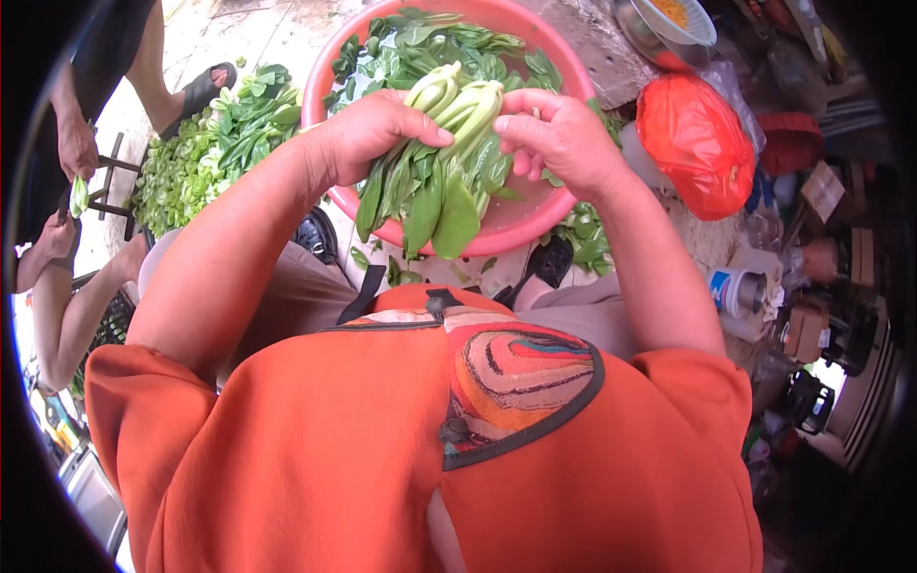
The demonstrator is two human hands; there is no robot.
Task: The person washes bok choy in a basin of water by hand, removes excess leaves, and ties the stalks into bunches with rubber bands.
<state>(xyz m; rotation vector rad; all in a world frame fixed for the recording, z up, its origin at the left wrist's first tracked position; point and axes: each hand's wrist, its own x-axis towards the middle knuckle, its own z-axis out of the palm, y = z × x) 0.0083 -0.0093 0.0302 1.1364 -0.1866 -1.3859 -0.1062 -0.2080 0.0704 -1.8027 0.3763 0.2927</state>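
My left hand (387,134) is wrapped round a bunch of leafy greens (425,191), its thumb across the pale stems and the leaves hanging down. On the other side of the stems is my right hand (549,138), thumb and index finger pinched close to the stem ends; what they hold, if anything, is too small to make out. Both hands are over the near part of a pink basin (325,72). More loose greens (487,48) lie in the basin.
Piles of greens (181,172) lie on the floor at the left, by a co-worker's sandaled foot. Other people's hands (76,148) show at the far left, one with a small green. A red plastic bag (693,143) and a white colander (702,29) stand at the right.
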